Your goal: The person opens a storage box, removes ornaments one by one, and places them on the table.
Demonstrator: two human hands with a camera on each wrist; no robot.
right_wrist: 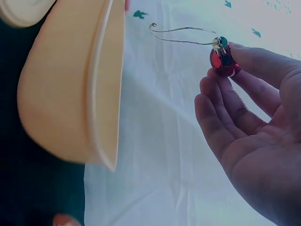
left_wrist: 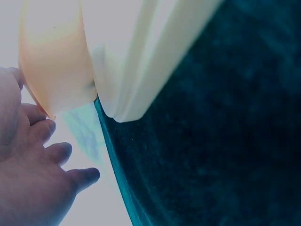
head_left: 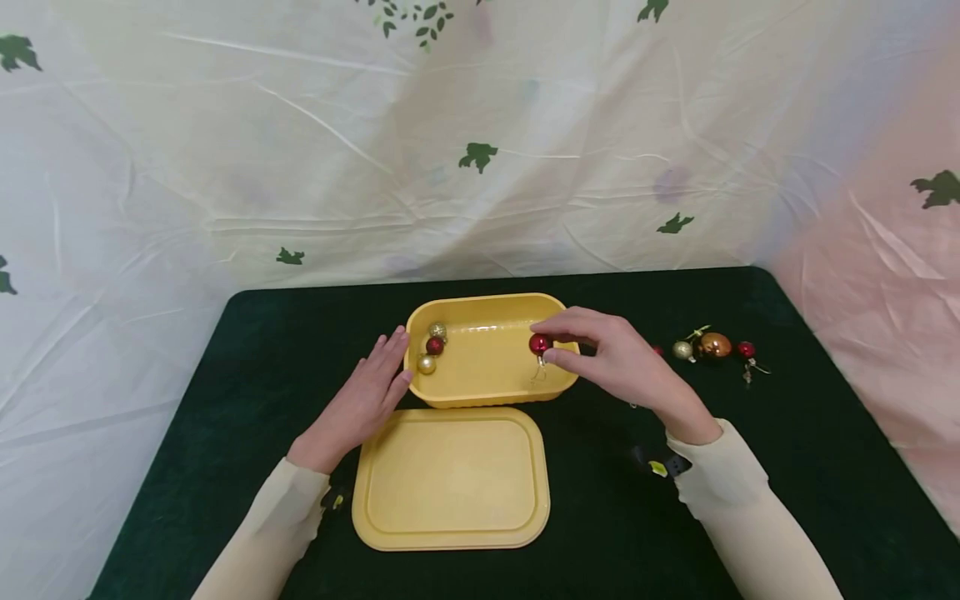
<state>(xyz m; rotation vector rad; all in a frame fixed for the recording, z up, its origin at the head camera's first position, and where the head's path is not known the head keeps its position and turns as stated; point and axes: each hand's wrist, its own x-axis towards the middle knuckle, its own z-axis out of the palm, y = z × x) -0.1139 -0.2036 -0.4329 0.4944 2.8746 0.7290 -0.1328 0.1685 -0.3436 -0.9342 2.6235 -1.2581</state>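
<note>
Between thumb and fingers, my right hand [head_left: 618,358] pinches a shiny red bauble [head_left: 539,344] over the right end of a yellow plastic box [head_left: 487,387]. A thin gold hanging loop trails from the bauble's cap, plain in the right wrist view beside the fingers [right_wrist: 218,110]. My left hand [head_left: 366,400] rests against the box's left end with its fingers extended. Inside the box, near that end, lie a glittery gold bauble [head_left: 438,331], a dark red bauble [head_left: 434,346] and a smooth gold bauble [head_left: 427,364].
The yellow lid [head_left: 452,479] lies flat in front of the box on the dark green cloth [head_left: 615,517]. At the right are a pale gold bauble [head_left: 682,350], a copper-coloured one [head_left: 715,345] and a red one [head_left: 746,349]. Another red bauble is mostly hidden behind the right hand.
</note>
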